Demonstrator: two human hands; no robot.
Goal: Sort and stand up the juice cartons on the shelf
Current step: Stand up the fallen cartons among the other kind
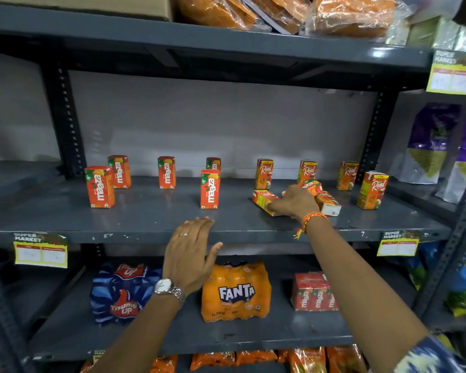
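Several red Maaza cartons stand upright on the left half of the grey shelf [151, 214], one of them near the middle [210, 189]. On the right half several orange Real cartons stand upright, such as the one at far right [372, 190]. Two or three Real cartons lie flat in a small heap: one at the left [262, 199], one at the right [328, 204]. My right hand [296, 202] rests on this heap, fingers spread over the lying cartons; whether it grips one is unclear. My left hand [189, 254] hovers open at the shelf's front edge, holding nothing.
Below are a Thums Up pack [121, 292], a Fanta pack [236, 290] and a Maaza multipack [314, 292]. Wrapped orange packs fill the shelf above. Purple bags [433, 141] stand in the bay to the right. Dark uprights [62, 119] frame the bay.
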